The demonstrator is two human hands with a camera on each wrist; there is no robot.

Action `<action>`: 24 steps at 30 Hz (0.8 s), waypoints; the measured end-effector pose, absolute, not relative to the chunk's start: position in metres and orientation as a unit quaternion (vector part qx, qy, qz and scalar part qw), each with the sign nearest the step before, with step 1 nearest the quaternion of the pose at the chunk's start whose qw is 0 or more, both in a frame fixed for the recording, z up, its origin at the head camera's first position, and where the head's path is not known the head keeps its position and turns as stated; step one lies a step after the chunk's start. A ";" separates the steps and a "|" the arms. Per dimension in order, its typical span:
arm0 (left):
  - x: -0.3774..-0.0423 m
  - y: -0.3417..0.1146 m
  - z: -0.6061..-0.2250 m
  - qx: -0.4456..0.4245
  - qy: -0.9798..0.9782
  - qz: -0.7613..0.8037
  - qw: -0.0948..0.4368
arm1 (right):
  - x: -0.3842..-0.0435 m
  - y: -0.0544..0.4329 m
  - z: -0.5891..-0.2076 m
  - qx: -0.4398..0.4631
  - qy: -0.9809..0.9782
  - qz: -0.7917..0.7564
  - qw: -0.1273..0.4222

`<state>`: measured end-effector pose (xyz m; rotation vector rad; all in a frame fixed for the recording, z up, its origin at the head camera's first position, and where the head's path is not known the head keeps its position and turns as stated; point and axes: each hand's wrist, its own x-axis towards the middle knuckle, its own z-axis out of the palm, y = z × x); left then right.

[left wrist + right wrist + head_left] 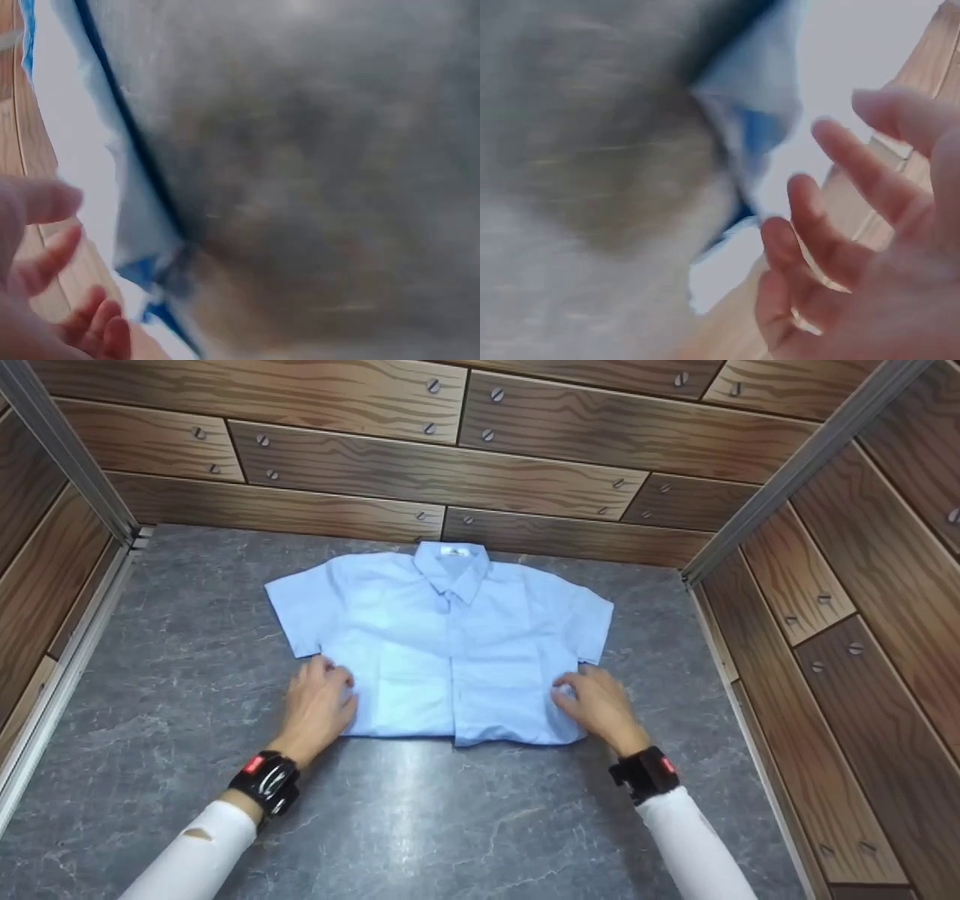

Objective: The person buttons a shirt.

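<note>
A light blue short-sleeved shirt (pixel 405 660) lies front up on the grey surface, collar at the far side. Its lower part seems folded under, with a straight near edge. My left hand (pixel 319 701) is at the shirt's left side, just below the sleeve. In the left wrist view the thumb and fingers (pixel 52 259) are loosely bent and apart, with no cloth between them. At the opposite side is my right hand (pixel 598 701), its fingers (pixel 840 217) spread and slightly bent in the right wrist view, holding nothing. Whether either hand touches the shirt is unclear.
A grey marbled tabletop (pixel 450 817) extends around the shirt. Wood-patterned panels (pixel 360 457) close off the back and both sides, with metal rails (pixel 802 472) at the corners. The shirt collar reaches close to the back panel.
</note>
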<state>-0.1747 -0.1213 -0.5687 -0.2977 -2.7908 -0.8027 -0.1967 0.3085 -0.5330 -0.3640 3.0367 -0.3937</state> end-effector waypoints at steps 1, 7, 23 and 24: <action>-0.179 -0.114 -0.566 -0.120 -0.946 -0.276 0.121 | -0.200 0.300 -0.532 -0.133 0.983 -0.126 0.010; -0.205 -0.071 -0.558 -0.210 -0.938 -0.275 0.017 | -0.216 0.247 -0.537 -0.221 0.960 -0.151 0.088; -0.211 -0.059 -0.569 -0.214 -0.945 -0.167 -0.182 | -0.225 0.231 -0.562 -0.204 0.955 -0.060 0.206; -0.211 -0.059 -0.570 -0.216 -0.945 -0.167 -0.182 | -0.224 0.231 -0.562 -0.205 0.955 -0.058 0.204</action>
